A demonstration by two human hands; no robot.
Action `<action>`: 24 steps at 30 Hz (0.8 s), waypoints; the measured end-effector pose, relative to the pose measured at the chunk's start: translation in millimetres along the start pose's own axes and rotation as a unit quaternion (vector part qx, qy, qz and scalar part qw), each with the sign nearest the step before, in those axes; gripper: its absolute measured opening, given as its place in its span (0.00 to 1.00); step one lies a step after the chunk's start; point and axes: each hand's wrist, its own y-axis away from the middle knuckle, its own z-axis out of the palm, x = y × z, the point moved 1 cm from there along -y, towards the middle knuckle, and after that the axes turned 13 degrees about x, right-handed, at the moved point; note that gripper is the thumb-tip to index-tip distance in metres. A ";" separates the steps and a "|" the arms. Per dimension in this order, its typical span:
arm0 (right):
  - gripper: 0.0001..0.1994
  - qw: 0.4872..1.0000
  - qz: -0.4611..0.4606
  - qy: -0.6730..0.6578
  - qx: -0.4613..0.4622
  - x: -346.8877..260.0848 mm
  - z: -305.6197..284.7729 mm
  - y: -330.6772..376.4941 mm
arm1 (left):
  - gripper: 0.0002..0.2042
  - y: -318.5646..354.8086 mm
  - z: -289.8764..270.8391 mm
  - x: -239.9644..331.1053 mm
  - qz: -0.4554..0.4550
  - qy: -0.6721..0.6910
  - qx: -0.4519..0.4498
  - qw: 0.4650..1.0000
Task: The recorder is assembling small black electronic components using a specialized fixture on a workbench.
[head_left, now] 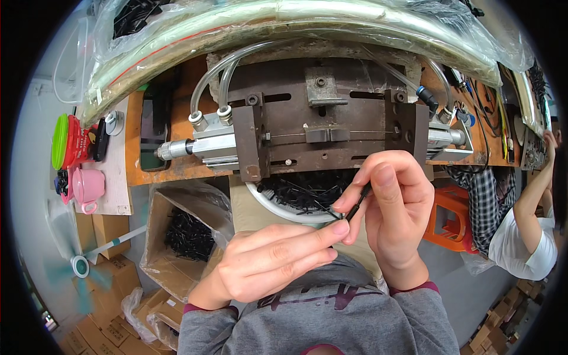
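Over the front edge of the bench, my right hand (397,207) is closed, with a thin black rod-like part (357,206) pinched between thumb and fingers. My left hand (273,260) reaches in from the lower left, fingers pressed together, its tips meeting the lower end of that part. A second slim black piece (324,208) seems to stick out by the left fingertips, though whether it is held or lies behind I cannot tell. Below the hands, a white round tub (273,205) holds many similar black pieces. Beyond stands a brown metal fixture (296,163) with a small dark block (327,135) at its middle.
Silver pneumatic cylinders (216,145) with clear hoses flank the fixture. A phone (155,133) lies at its left. Left of my legs is a plastic-lined carton (177,254) of black parts. At right are an orange stool (448,219) and another person's arm (532,189).
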 end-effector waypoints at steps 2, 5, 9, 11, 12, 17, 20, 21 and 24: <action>0.09 1.000 -0.006 -0.002 -0.003 1.0 -0.3 1.1 | 0.15 -0.5 0.2 -0.5 -0.003 0.004 0.002 1.000; 0.08 1.000 -0.005 -0.004 -0.013 1.6 -0.7 4.1 | 0.15 -1.1 0.8 -1.1 -0.007 0.014 0.005 1.000; 0.08 1.000 0.001 -0.013 -0.023 1.9 -1.6 5.2 | 0.15 -1.8 0.9 -1.8 -0.009 0.022 0.004 1.000; 0.08 1.000 -0.002 -0.002 -0.026 1.1 -2.1 5.5 | 0.15 -2.3 0.7 -1.7 -0.010 0.026 0.002 1.000; 0.08 1.000 -0.003 0.003 -0.027 0.9 -2.2 5.6 | 0.15 -2.5 0.7 -1.8 -0.011 0.029 0.002 1.000; 0.08 1.000 0.011 -0.003 -0.022 1.7 -2.9 6.4 | 0.15 -1.4 1.0 -3.6 -0.011 0.031 0.001 0.999; 0.08 0.999 0.031 0.013 -0.014 -0.8 -0.7 2.6 | 0.15 -1.9 0.7 -5.3 -0.009 0.025 0.002 1.000; 0.08 0.999 0.038 0.021 -0.011 -2.2 0.6 0.7 | 0.15 -3.1 -0.3 -5.4 -0.009 0.017 0.000 1.000; 0.10 0.983 -0.064 0.169 -0.017 -16.6 8.2 -18.9 | 0.16 -8.1 -3.9 -6.9 -0.013 -0.004 0.023 1.000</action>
